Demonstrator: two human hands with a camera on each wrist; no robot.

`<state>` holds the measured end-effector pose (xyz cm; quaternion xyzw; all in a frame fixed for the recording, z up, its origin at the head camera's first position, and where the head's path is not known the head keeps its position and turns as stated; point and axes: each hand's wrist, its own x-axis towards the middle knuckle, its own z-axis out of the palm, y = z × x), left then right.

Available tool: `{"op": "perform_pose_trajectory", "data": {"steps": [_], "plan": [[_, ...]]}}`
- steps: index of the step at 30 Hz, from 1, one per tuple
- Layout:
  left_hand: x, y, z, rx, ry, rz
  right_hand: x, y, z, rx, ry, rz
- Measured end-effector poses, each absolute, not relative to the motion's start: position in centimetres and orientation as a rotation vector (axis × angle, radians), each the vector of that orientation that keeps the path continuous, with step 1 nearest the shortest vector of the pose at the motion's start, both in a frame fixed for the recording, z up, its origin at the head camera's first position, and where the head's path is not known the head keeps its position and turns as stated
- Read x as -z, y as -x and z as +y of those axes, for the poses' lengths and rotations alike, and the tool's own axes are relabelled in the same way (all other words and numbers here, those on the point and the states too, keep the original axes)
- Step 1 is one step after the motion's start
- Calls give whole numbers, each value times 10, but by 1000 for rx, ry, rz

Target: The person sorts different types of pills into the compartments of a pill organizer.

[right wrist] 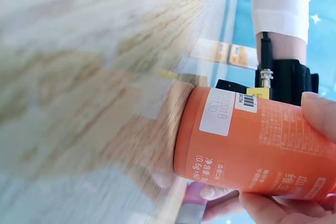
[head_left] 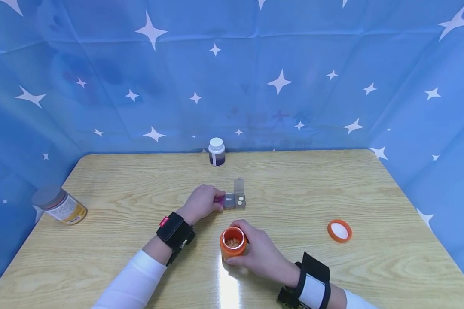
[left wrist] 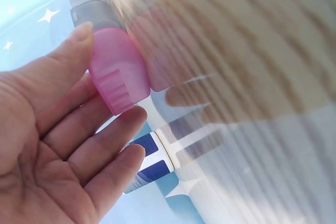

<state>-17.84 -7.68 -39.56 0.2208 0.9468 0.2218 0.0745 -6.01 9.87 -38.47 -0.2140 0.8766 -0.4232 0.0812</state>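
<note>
My left hand [head_left: 202, 202] pinches the pink end of a small pill box [head_left: 229, 199] between thumb and fingers. In the left wrist view the translucent pink end [left wrist: 119, 69] shows between the thumb and fingers. The far grey compartment has its clear lid [head_left: 239, 185] raised, with two pale tablets [head_left: 240, 201] inside. Nearer the front, my right hand [head_left: 261, 249] grips an orange pill bottle [head_left: 233, 240]. That bottle stands uncapped on the table, tan tablets visible through its mouth. In the right wrist view the labelled side of the bottle [right wrist: 252, 140] faces the camera.
An orange cap [head_left: 339, 231] with a white liner lies inside up, right of the right hand. A white-capped dark blue bottle [head_left: 217, 152] stands at the table's back edge. At the left edge is a larger jar [head_left: 59, 205] with a brownish-grey lid. Blue star-patterned cloth [head_left: 232, 77] hangs behind.
</note>
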Motion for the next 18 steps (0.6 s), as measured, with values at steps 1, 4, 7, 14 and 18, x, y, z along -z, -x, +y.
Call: {"op": "perform_pose_trajectory", "data": {"steps": [1,4,7,14,18], "plan": [[396,178,-77,-670,-665,2841,384,60,99,1262,636,2617],[396,178,-78,-685,-671,2840,383,60,99,1254,625,2613],[396,178,-78,-698,-684,2835,383,60,99,1250,620,2615],[393,177,-88,-742,-708,2840,385,60,99,1247,636,2617],[378,166,-96,-964,-690,2824,386,61,99,1250,633,2607]]}}
